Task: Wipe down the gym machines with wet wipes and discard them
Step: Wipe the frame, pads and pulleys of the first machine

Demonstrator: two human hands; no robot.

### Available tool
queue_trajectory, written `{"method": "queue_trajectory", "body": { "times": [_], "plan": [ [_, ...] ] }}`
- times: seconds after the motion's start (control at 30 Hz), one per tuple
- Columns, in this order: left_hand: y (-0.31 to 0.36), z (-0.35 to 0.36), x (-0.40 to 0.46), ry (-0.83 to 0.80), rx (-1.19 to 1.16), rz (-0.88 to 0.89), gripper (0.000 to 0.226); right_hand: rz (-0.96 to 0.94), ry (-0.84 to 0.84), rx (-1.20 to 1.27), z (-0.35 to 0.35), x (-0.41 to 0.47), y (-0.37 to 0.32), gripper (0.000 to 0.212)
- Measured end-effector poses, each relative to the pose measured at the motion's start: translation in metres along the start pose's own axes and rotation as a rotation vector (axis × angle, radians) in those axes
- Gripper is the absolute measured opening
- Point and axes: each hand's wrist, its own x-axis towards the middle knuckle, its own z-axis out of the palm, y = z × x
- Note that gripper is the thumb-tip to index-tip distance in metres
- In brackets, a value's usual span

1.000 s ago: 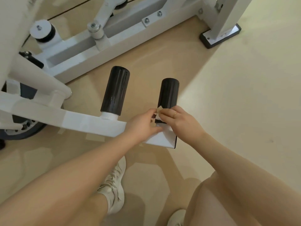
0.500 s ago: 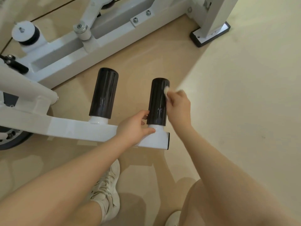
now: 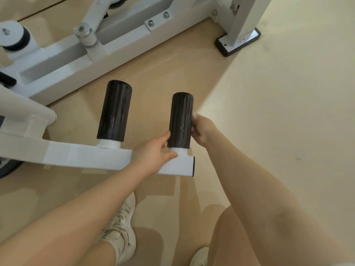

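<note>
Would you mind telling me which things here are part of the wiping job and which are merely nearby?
In the job:
- right hand, pressing the wet wipe
- right roller pad, being wiped
- left hand, gripping the white arm

Merely nearby:
- left roller pad
- machine base frame
- shoe

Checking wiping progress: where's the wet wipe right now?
Head view: the wet wipe is in the right hand, pressed against the right black roller pad's right side.
</note>
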Motion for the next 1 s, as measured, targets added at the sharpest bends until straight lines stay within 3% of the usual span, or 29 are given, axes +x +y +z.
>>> {"method": "queue_trajectory", "body": {
  "times": [0.1, 0.13, 0.23, 0.3, 0.33, 0.4, 0.5, 0.53, 0.6, 0.7, 0.83, 0.9, 1.0],
  "plan": [
    [0.001, 0.000, -0.003, -0.007, 0.008, -0.002, 0.069, 0.111, -0.126, -0.326, -0.010, -0.025, 0.032, 0.028],
    [0.001, 0.000, -0.003, -0.007, 0.004, -0.001, 0.069, 0.160, -0.121, -0.308, -0.010, -0.029, 0.041, 0.029],
    [-0.001, -0.001, 0.000, 0.001, -0.002, -0.012, 0.070, 0.186, 0.022, 0.242, -0.010, -0.021, 0.035, 0.020],
    [-0.001, -0.001, 0.000, 0.001, 0.007, -0.010, 0.069, 0.013, 0.073, 0.498, -0.009, -0.008, 0.008, 0.023],
    [-0.001, -0.001, -0.001, 0.002, 0.008, -0.005, 0.070, -0.098, 0.078, 0.486, -0.006, -0.005, -0.006, 0.025],
    [-0.001, -0.001, -0.002, 0.005, 0.002, 0.001, 0.070, -0.352, 0.145, 0.136, 0.004, -0.006, -0.025, 0.025],
    [-0.001, 0.000, -0.002, 0.010, -0.004, 0.013, 0.072, -0.802, 0.246, -0.723, 0.015, -0.008, -0.034, 0.034],
    [0.000, 0.000, -0.001, 0.022, -0.013, 0.015, 0.075, -0.917, 0.189, -0.899, 0.019, -0.008, -0.036, 0.037],
    [0.002, -0.001, -0.001, 0.078, -0.043, -0.010, 0.090, -1.062, -0.077, -1.257, 0.026, -0.009, -0.035, 0.040],
    [0.005, -0.002, -0.003, 0.169, -0.101, -0.045, 0.116, -1.067, -0.459, -1.978, 0.032, -0.025, -0.020, 0.028],
    [0.002, -0.003, -0.004, 0.179, -0.166, -0.006, 0.118, -1.118, -0.652, -2.223, 0.037, -0.042, -0.012, 0.027],
    [0.001, -0.005, -0.004, 0.149, -0.173, -0.003, 0.116, -1.128, -0.577, -2.291, 0.044, -0.032, -0.031, 0.029],
    [0.002, -0.005, -0.003, 0.127, -0.124, 0.005, 0.108, -1.071, -0.316, -2.210, 0.048, -0.007, -0.062, 0.032]
  ]
}}
